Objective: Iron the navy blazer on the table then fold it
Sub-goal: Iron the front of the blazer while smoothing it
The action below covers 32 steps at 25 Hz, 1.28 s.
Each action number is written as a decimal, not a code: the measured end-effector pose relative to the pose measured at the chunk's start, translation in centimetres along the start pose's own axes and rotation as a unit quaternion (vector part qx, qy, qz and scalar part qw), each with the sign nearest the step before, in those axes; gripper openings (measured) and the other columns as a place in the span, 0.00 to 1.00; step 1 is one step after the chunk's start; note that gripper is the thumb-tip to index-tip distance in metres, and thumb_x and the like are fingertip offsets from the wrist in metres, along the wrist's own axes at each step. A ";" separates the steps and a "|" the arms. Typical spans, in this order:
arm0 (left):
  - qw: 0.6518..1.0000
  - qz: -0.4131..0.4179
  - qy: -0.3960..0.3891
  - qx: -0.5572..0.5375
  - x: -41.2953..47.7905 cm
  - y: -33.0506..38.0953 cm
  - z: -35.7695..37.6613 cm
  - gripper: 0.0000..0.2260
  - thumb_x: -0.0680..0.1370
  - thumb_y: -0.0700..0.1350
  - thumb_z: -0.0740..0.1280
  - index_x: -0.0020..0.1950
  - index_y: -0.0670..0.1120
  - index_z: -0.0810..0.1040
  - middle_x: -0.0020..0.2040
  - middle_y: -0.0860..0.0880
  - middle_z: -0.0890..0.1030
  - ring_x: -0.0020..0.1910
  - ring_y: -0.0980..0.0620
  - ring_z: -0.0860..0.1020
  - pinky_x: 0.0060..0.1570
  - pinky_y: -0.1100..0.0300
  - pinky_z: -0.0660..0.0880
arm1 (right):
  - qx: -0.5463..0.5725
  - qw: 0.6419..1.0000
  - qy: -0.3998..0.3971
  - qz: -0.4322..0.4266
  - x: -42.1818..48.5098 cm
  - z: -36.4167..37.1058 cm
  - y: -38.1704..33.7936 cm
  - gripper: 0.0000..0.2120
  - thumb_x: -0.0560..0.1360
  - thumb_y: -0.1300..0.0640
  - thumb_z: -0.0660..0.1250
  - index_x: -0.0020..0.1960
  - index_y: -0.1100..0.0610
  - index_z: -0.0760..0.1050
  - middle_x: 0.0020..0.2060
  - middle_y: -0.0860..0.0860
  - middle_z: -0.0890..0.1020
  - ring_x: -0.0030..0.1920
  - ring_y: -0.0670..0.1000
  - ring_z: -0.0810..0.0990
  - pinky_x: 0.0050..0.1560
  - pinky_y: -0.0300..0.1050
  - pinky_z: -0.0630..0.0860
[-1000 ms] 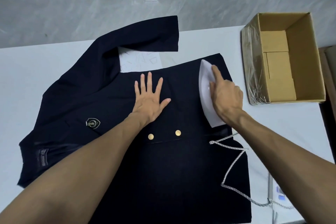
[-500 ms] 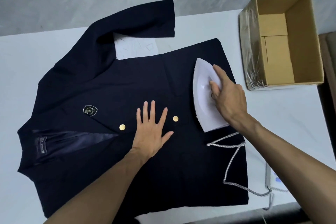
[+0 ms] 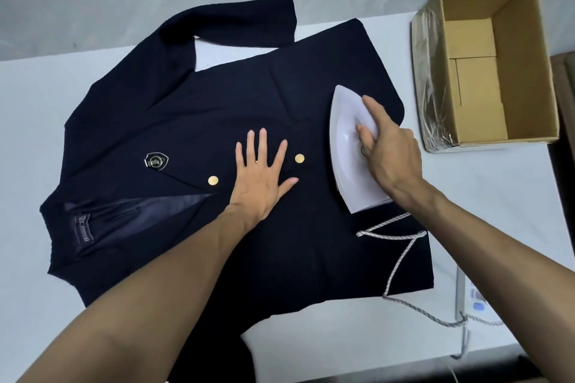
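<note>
Sliding back toward 6 o'clock, the iron (image 3: 345, 140) is crossing the navy blazer (image 3: 217, 109).
Its tip is pointing at 12, the right hand (image 3: 392, 152) gripping the handle; the left hand (image 3: 261, 180), fingers spread, is pressing flat. The blazer is lying across the bench (image 3: 31, 149), collar at 9, hem at 3.

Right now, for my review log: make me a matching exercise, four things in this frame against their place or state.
Things: 1 left hand; 2 right hand; 3 cardboard box; 4 cord.
States: A open-topped, on the table; B flat on the blazer between two gold buttons; C trails over the blazer's lower right corner; D grips the iron.
Pairs: 1-B; 2-D; 3-A; 4-C.
</note>
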<state>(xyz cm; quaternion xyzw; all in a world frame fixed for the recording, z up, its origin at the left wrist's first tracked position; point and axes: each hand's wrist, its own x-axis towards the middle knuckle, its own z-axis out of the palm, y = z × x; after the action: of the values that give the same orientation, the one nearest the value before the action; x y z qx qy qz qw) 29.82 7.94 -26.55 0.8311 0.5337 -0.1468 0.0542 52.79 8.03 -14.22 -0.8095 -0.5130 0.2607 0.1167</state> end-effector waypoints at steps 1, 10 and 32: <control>1.000 0.006 -0.009 0.002 0.1 -0.1 -0.3 0.35 0.80 0.67 0.40 0.81 0.48 0.40 0.79 0.33 0.43 0.79 0.33 0.43 0.76 0.36 0.49 | -0.007 1.000 -0.009 -0.006 -0.3 0.0 -0.4 0.23 0.82 0.49 0.56 0.76 0.40 0.59 0.36 0.55 0.78 0.40 0.60 0.74 0.46 0.51 0.72; 0.987 -0.139 -0.069 -0.048 -17.4 -5.5 1.5 0.36 0.80 0.66 0.42 0.80 0.44 0.50 0.79 0.32 0.48 0.78 0.32 0.48 0.74 0.35 0.55 | -0.113 0.980 -0.115 -0.118 -6.0 3.2 -4.8 0.28 0.81 0.45 0.57 0.78 0.48 0.54 0.45 0.54 0.82 0.46 0.58 0.79 0.41 0.48 0.67; 0.578 -0.595 -0.107 -0.548 -31.7 -6.1 2.4 0.34 0.72 0.68 0.68 0.66 0.43 0.69 0.59 0.46 0.77 0.56 0.42 0.77 0.59 0.45 0.75 | -0.154 0.973 -0.095 -0.144 -18.1 7.6 -6.6 0.16 0.80 0.47 0.59 0.67 0.48 0.66 0.41 0.53 0.80 0.38 0.58 0.74 0.38 0.49 0.69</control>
<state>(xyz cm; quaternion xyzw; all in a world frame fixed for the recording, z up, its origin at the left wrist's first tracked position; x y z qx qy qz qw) 11.58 -17.64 -18.89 0.1177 0.8779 0.0866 0.4560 37.49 -5.73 -12.14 -0.7067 -0.6671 0.2348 -0.0222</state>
